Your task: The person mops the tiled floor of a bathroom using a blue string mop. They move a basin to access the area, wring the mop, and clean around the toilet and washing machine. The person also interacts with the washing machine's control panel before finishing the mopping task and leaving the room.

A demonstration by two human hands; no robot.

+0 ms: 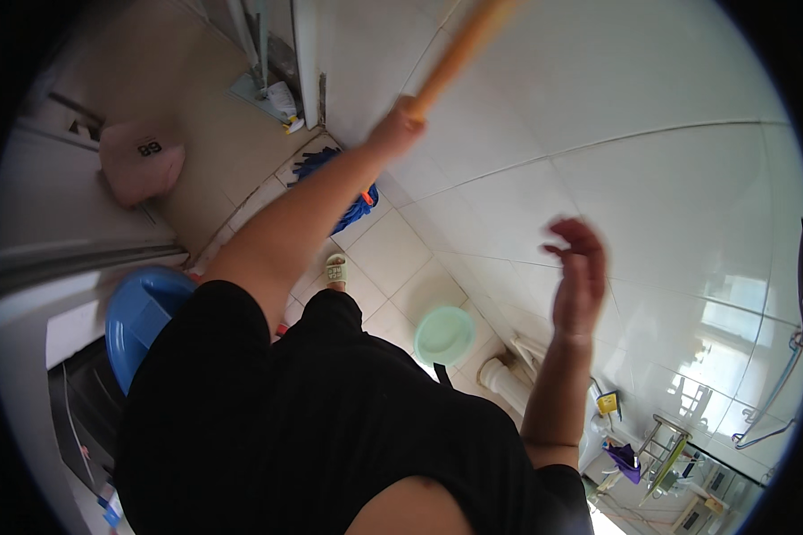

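Left hand [401,131] is closed around an orange-tan pole [462,55], which is held slantwise in front of the white tiled wall [669,205] and is cut off by the upper edge of the view. Right hand [583,272] is raised well apart from the pole, released, its fingers half curled and blurred by motion.

Beneath the left forearm, a blue mop head [357,212] is spread on the tiled floor [385,254] near the wall; it is partly covered by the arm, so whether it is joined to the pole cannot be told. Close to it, a foot is seen in a pale slipper [335,270]. Beyond the threshold, a dustpan [248,89] is placed beside a white bottle [282,98] with a yellow top, and a pink-covered seat [143,165] is seen farther left.

On the floor, the way along the wall is narrowed by a mint-green basin [444,335] and a white pipe [503,383]. Whether water is held in the basin cannot be made out. At the left, a blue basin [121,325] is partly hidden by the black sleeve; its contents cannot be told.
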